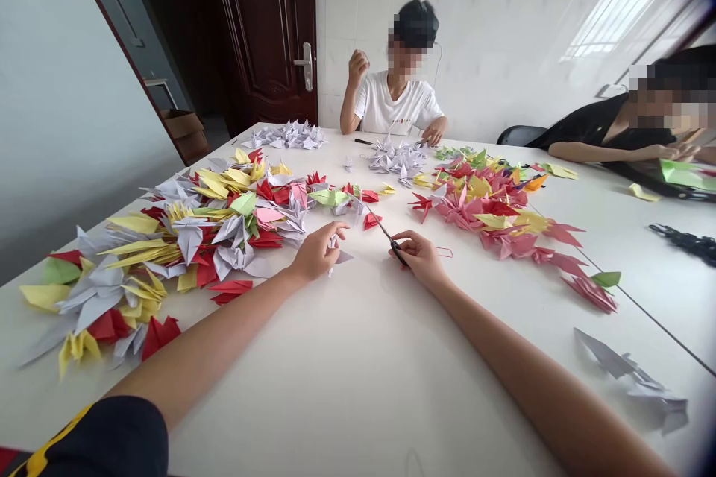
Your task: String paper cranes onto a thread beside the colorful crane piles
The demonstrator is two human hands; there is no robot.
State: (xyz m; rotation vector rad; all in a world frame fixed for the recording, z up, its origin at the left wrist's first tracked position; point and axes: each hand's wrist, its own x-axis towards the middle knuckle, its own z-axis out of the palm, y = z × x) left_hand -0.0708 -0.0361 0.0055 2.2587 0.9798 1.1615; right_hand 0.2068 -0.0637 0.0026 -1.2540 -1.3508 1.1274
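Note:
My left hand [318,253] is closed round a small folded white paper crane [342,258], whose pointed tips stick out past the fingers. Fingers hide most of it. In my right hand [418,257] I grip scissors with black handles [398,252], their thin metal blades [376,218] pointing away and to the left. A small red folded paper piece [372,220] lies beyond the blades. Just right of my right hand is a thin red loop [445,252] on the table.
A heap of coloured paper cranes [190,238] covers the table's left side; a mostly pink heap [497,216] lies right. White cranes [397,156] sit before a person in white [400,100]. Another person [604,130] handles green paper at right. A crumpled white piece [638,380] lies near right.

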